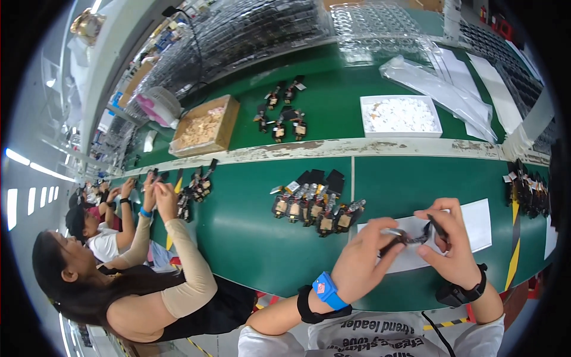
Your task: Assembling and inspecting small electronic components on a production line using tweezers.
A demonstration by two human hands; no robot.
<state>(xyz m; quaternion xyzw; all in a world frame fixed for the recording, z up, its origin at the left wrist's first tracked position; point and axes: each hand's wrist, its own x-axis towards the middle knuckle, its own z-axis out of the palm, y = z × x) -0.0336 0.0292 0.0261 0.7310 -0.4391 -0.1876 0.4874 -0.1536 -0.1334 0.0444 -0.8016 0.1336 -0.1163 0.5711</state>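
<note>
My left hand (pixel 364 256) and my right hand (pixel 450 245) are raised over a white sheet (pixel 476 226) on the green table. Between them is a small black electronic assembly (pixel 410 238) with a clear, shiny part. My left fingers pinch its one end. Held in my right fingers is its other end, a flat black piece (pixel 438 227). Fingers hide much of the assembly. Left of my hands lies a cluster of similar assemblies (pixel 315 205), with black flaps and tan squares.
Beyond a worn white ledge (pixel 297 150) stand a box of tan pieces (pixel 199 128) and a white tray of white bits (pixel 399 116). More assemblies (pixel 526 190) lie at the right, past striped tape (pixel 513 250). A co-worker (pixel 148 285) sits at my left.
</note>
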